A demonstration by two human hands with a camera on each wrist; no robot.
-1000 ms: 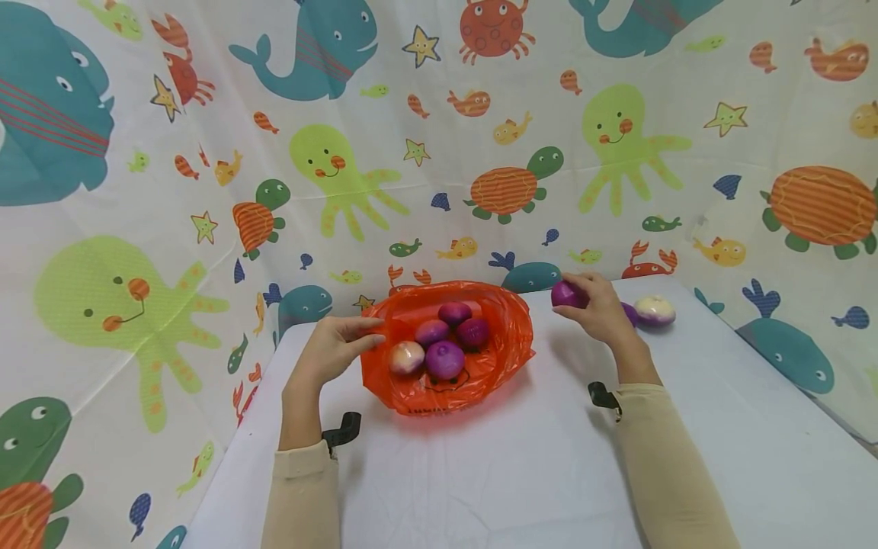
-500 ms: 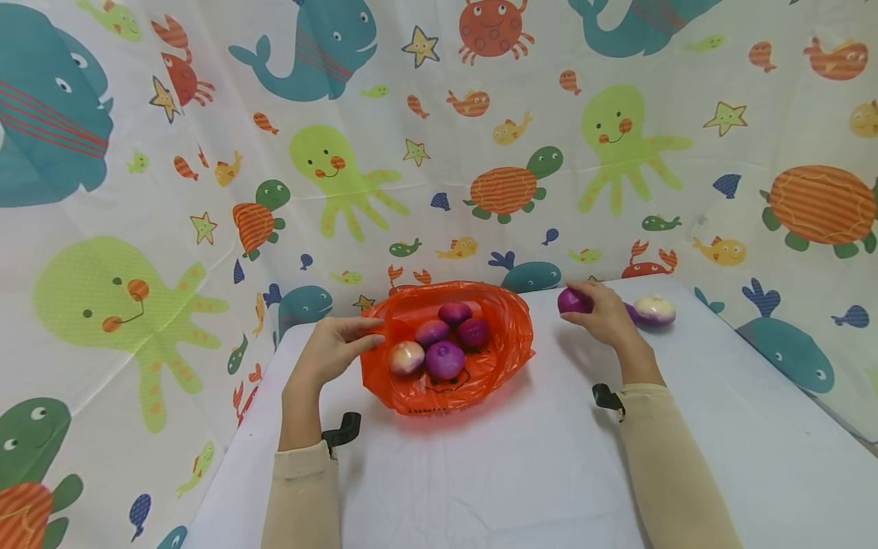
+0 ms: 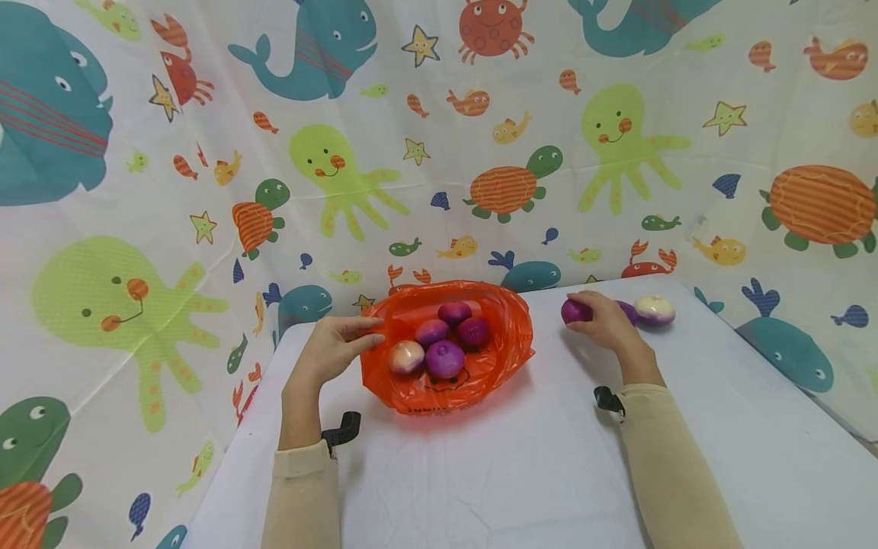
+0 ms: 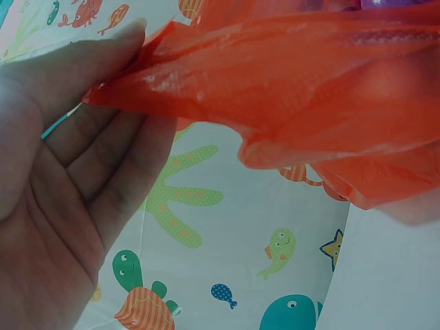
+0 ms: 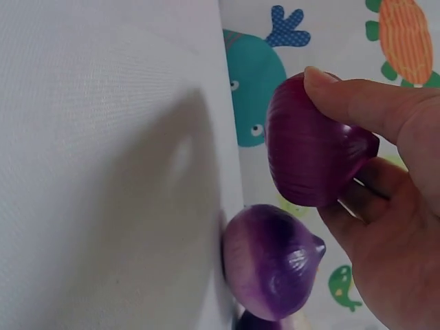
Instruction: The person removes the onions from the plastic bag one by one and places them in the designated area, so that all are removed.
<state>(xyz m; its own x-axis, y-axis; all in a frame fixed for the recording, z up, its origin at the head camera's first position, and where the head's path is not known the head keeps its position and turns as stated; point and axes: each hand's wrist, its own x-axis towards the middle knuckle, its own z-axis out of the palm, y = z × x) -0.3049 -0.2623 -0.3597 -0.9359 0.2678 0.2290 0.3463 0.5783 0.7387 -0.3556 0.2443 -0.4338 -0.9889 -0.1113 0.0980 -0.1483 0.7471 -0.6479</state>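
Note:
A thin red-orange plastic bag lies with its mouth spread wide in the middle of the white table. Inside it sit several onions, mostly purple, with one pale onion at the left. My left hand pinches the bag's left rim between thumb and fingers; the left wrist view shows the bag's edge between them. To the right of the bag, my right hand grips a dark purple onion just above the table. Right beside it lies another purple onion, partly hidden by the hand in the head view.
A white-and-purple onion rests at the back right of the table. Behind and to the sides hangs a curtain printed with sea animals. Both wrists wear small black cameras.
My right hand has moved slightly right and down toward the table with the purple onion in it. The left hand and the bag have stayed put.

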